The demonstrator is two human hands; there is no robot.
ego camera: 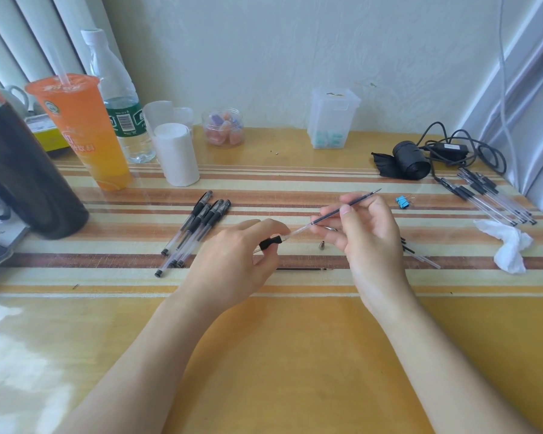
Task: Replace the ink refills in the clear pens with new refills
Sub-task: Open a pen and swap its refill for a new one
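The pen [270,242] is held just above the table [264,355], mid-way across. Only its black grip end shows, since the L hand [232,261] curls thumb & fingers round the barrel & hides the rest. A refill [329,216] comes out of that end & slants up to the right of the pen w/ its point free in the air; how deep it sits in the barrel can't be told. The R hand [367,236] pinches the refill btwn thumb & forefinger approx mid-length, w/ the other fingers loosely curled. Just right of the pen, a small metal tip [322,245] lies on the table below the refill. A second refill [304,269] lies flat just on the near side of the pen. Left of the pen is a loose bunch of pens [195,230] w/ black grips. Right of the pen, a few more thin clear sticks [420,256] poke out from behind the R hand, too hidden to tell what they are. Further right are a blue clip [402,202], a crumpled tissue [511,245] & another batch of pens [489,195]. Beyond the pen to the right are a black roll [411,161] & a cable [470,151]. Straight beyond the pen stand a clear box [333,117] & a small jar [222,126]. Beyond & left of the pen are a white roll [176,155], a water bottle [119,98], an orange drink [82,130] & a dark flask [19,170].
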